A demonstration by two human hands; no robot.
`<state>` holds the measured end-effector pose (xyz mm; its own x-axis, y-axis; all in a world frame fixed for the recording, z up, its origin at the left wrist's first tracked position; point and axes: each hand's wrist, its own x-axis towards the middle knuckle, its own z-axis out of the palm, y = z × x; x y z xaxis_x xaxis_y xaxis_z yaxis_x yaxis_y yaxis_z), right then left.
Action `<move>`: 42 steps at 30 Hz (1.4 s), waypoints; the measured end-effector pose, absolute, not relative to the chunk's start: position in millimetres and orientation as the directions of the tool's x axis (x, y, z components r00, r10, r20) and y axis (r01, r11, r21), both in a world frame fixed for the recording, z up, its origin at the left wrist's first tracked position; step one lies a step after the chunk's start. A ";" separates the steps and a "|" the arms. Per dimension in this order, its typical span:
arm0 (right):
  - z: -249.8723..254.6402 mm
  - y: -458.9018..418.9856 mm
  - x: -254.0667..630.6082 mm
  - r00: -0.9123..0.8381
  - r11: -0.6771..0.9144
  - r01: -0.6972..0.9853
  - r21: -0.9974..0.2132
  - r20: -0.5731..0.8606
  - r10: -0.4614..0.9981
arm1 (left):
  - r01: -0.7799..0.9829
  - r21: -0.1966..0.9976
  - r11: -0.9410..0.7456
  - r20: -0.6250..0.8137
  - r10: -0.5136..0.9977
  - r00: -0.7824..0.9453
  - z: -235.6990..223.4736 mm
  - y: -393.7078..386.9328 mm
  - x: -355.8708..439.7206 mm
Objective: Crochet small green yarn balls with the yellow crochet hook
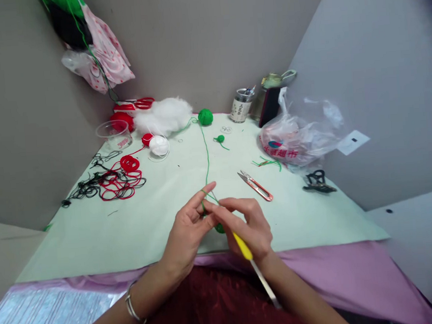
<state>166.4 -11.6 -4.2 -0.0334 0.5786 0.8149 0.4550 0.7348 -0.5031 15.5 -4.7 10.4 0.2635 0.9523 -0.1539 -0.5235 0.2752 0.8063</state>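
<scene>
My right hand (248, 224) is closed on a crochet hook (243, 246) with a yellow grip, its pale rear end slanting down over my forearm. Green yarn (207, 157) runs from the green yarn ball (205, 117) at the back of the table to my left hand (189, 228), where it loops round the raised index finger. Thumb and fingers of that hand pinch the green crochet work; a small round green piece (219, 228) shows between the two hands. The hook's metal tip lies near the yarn by the left fingertips, partly hidden.
Orange thread snips (255, 185) lie right of my hands, near green yarn scraps (268, 163) and a black hair claw (318, 182). A plastic bag (299, 136) sits behind them. Tangled red and black cord (117, 181), white stuffing (164, 116) and a clear cup (115, 135) are at left.
</scene>
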 end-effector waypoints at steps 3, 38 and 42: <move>-2.9 -10.0 172.6 0.113 0.679 0.269 -0.684 0.722 0.682 | -0.559 0.718 0.414 -0.229 0.900 0.372 12.0 -2.3 11.2; 2.0 -3.3 173.8 0.121 0.487 -0.100 -0.868 0.475 0.872 | -0.549 0.781 0.298 -0.176 0.948 0.265 12.6 0.8 13.6; 4.5 -1.5 167.9 0.078 0.453 -0.077 -0.888 0.447 0.891 | -0.532 0.799 0.279 -0.165 0.954 0.252 8.9 -0.5 16.6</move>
<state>167.9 -1.5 4.5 0.0782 0.8909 0.4474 -0.0767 0.4528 -0.8883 16.6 -0.5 8.9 0.2524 0.9535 -0.1647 -0.5325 0.2790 0.7991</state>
